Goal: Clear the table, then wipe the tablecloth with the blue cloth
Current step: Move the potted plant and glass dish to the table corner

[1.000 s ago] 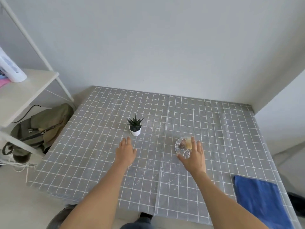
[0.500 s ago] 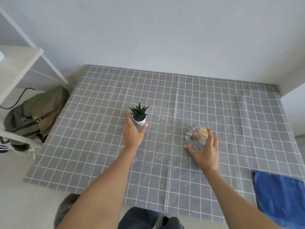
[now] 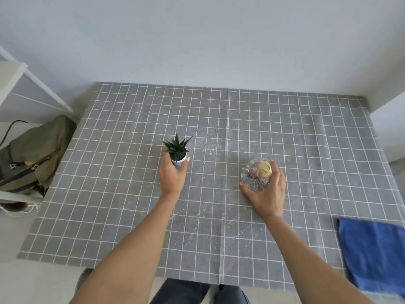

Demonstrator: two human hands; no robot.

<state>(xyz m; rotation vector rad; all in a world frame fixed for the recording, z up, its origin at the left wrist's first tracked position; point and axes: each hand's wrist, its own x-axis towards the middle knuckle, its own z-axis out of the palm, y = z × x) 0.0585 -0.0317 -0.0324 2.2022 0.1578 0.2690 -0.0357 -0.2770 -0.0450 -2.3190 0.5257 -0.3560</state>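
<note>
A small succulent in a white pot (image 3: 177,150) stands near the middle of the grey checked tablecloth (image 3: 285,132). My left hand (image 3: 172,174) wraps its fingers and thumb around the pot from the near side. To the right sits a clear glass dish (image 3: 255,174) holding a yellow shell-like piece. My right hand (image 3: 268,189) grips the dish, thumb at its near left rim and fingers over its right side. The blue cloth (image 3: 372,255) lies flat at the table's near right corner. White crumbs speckle the tablecloth between and in front of my hands.
A white shelf unit (image 3: 13,73) stands to the left with an olive backpack (image 3: 32,154) on the floor beneath it. A wall runs along the table's far edge, and a white surface (image 3: 390,123) borders the right side.
My left hand reached forward and closed around the plant pot. My right hand settled further onto the glass dish. My view shifted a little to the left and down.
</note>
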